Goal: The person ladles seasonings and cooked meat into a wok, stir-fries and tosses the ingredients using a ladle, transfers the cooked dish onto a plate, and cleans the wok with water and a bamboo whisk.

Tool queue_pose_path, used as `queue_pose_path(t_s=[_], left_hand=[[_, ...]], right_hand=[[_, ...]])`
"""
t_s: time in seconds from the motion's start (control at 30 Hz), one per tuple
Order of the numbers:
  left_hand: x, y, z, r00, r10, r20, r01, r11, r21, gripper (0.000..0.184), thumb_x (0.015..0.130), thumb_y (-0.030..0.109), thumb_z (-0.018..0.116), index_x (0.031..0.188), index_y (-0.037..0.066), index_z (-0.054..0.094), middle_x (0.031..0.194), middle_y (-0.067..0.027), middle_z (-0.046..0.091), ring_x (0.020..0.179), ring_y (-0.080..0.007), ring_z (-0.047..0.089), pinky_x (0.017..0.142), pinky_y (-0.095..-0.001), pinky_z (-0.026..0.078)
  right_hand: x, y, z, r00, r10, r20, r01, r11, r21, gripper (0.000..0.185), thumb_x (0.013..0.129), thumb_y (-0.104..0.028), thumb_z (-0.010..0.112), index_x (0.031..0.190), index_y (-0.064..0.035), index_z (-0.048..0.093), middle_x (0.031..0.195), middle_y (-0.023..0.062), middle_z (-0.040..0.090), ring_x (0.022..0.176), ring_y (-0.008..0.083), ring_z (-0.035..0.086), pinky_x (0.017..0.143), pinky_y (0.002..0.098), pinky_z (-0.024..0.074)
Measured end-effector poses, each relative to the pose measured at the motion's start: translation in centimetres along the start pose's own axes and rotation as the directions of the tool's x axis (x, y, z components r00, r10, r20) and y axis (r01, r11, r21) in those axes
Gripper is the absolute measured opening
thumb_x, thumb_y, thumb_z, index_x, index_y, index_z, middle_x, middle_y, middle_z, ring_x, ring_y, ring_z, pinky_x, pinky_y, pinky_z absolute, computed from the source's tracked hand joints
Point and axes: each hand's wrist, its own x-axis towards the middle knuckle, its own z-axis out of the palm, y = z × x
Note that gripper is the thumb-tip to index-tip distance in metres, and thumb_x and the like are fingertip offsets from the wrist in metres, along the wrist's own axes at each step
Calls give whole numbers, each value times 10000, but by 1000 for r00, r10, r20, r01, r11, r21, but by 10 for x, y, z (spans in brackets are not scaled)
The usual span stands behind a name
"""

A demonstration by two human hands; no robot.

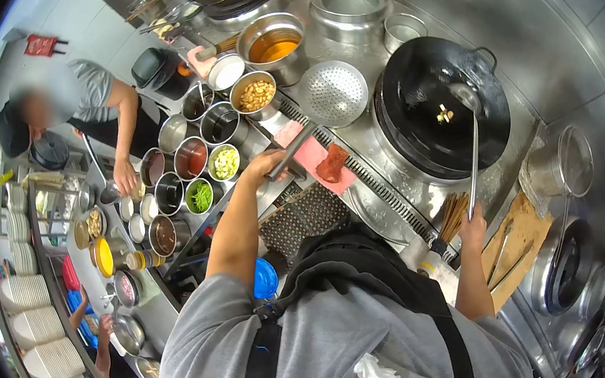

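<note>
Head camera view: at the left, a co-worker (84, 102) stretches one bare arm over the small pots, which are grouped closely, probably so that each one is easy to reach. Stacks of plates (37, 326) are on the shelf at the far left. Among the pots, one holds chopped green leaves (201, 197) and one holds pale green pieces (225, 163); both have no lid, so I think the cook can take from them quickly.

More to the right, the left hand (264, 168) is closed around a dark bar (294, 150), beside a pink cloth (304, 148). A red-brown cloth (331, 163) lies on the pink one, maybe kept there for wiping or for hot metal. Farther away, a round strainer (334, 93) sits flat beside the wok.

The wok (414, 120) stands at the right on its round burner, which seems to keep it steady. Some small pale pieces (445, 114) are together in the wok, and the ladle (474, 147) has its bowl just beside them. The right hand (473, 228) grasps the ladle near the end of its long handle, perhaps to stay away from the heat.
</note>
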Motion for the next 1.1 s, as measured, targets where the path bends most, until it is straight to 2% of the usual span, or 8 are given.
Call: queue_pose_path(t_s=[0.13,0.2,0.27,0.33,0.37,0.53,0.83,1.1], left_hand=[[-30,-98,-38,964,-35,-262,-70,922,-381,630,870,537,538,1219,15,488,848,-149,621,638,-256,635,629,-394,517],[-44,-198,-71,930,-191,-314,80,939,-336,552,887,588,452,1051,74,571,757,-124,613,644,-255,596,542,-388,469],[-95,-287,-89,865,-348,-362,311,937,-158,587,869,576,499,946,3,603,768,-172,631,606,-284,631,496,-438,513],[-161,-347,-103,978,-195,-70,197,770,607,467,914,476,460,971,33,599,825,-154,648,690,-284,656,481,-457,510],[-189,-364,-102,910,-396,-125,402,765,502,444,911,456,466,978,37,597,828,-151,648,687,-284,654,489,-457,511],[-211,-391,-131,739,-651,-177,674,712,198,336,896,354,496,1016,54,585,843,-132,646,674,-281,648,529,-460,521],[-66,-298,-192,864,-370,-341,317,926,-203,398,821,164,546,1206,61,541,858,-126,657,665,-235,653,533,-383,527],[-81,-362,-197,906,-331,-265,364,928,85,321,814,192,578,1101,56,623,846,-163,677,663,-252,665,527,-377,546]], right_hand=[[-7,-1,23,997,58,-49,-52,993,105,346,875,-185,572,1164,-1,523,879,274,619,809,437,594,711,462,451],[-11,-8,33,990,100,-104,-83,985,153,365,865,-185,571,1173,6,530,882,263,623,806,412,605,722,452,455],[-12,-23,36,977,174,-120,-152,973,173,340,849,-180,569,1126,15,551,857,254,628,780,406,604,719,458,452],[-10,-13,52,971,161,-174,-130,975,178,288,832,-167,566,1043,28,553,708,189,586,584,308,571,564,428,444],[-9,-8,62,967,152,-207,-107,971,214,269,827,-160,563,1022,26,554,659,160,560,513,264,547,501,410,433],[-17,-103,46,935,314,-164,-217,874,434,157,808,-106,554,904,11,515,569,83,493,408,167,475,373,330,362],[8,-239,57,989,150,-20,-111,808,579,221,841,-82,576,1030,-4,492,548,29,456,364,119,425,340,273,349],[-30,-275,85,977,-61,202,-27,913,407,158,817,-55,558,957,1,510,550,53,483,378,140,484,353,304,389]])
